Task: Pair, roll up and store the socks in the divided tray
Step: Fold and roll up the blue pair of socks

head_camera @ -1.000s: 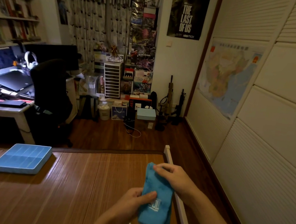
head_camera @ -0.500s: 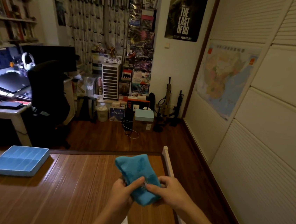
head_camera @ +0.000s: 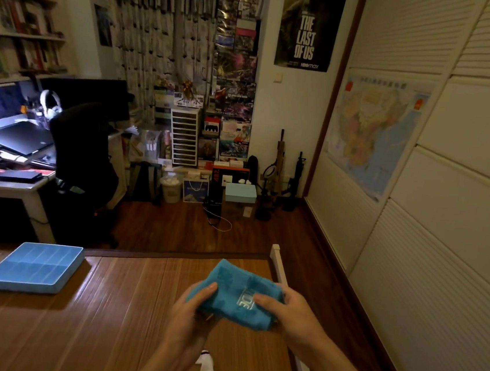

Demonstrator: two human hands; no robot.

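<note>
The left hand (head_camera: 191,309) is pinching the left end of a soft blue sock bundle (head_camera: 235,293) with the thumb on top. The right hand (head_camera: 287,313) is gripping the right end with its fingers curling around it, so both hands are holding the bundle up over the near right part of the wooden surface (head_camera: 102,321). It may be two socks lying together, but the dim light is making that hard to tell. The blue divided tray (head_camera: 24,285) is sitting on the left of the surface, well apart from the hands, and a white sock (head_camera: 206,368) is lying near, beside the left arm.
</note>
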